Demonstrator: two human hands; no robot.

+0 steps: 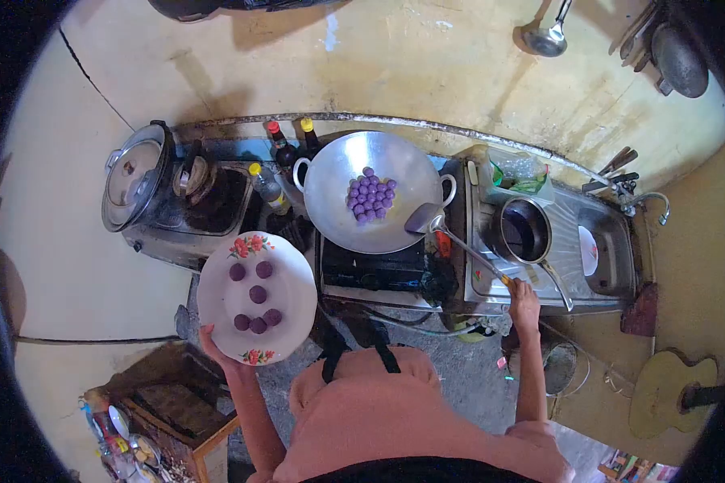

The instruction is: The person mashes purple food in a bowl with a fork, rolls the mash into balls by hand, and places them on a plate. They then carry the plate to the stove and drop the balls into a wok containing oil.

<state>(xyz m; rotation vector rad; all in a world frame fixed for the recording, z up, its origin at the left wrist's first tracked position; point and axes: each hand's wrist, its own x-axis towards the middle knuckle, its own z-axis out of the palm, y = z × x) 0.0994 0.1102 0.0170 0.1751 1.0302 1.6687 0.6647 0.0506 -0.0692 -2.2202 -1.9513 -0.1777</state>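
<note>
My left hand (pixel 216 346) grips the rim of a white plate (pixel 211 302) with red flowers, held left of the stove. Several dark purple balls (pixel 258 295) lie on the plate, apart from its rim. In my right hand (pixel 524 304) is the handle of a long spatula (pixel 471 249). Its blade rests inside the right edge of a large silver wok (pixel 338 173). Near the wok's middle sits a cluster of lighter purple balls (pixel 370 196), with a little yellowish liquid around them. The fingers of my left hand are partly hidden under the plate.
The wok stands on a black gas stove (pixel 370 270). Left of it are bottles (pixel 266 189) and a large lidded pot (pixel 135 181). On the right, a saucepan (pixel 524 231) stands on the drainboard beside the sink (pixel 616 266). A ladle (pixel 546 40) hangs on the wall.
</note>
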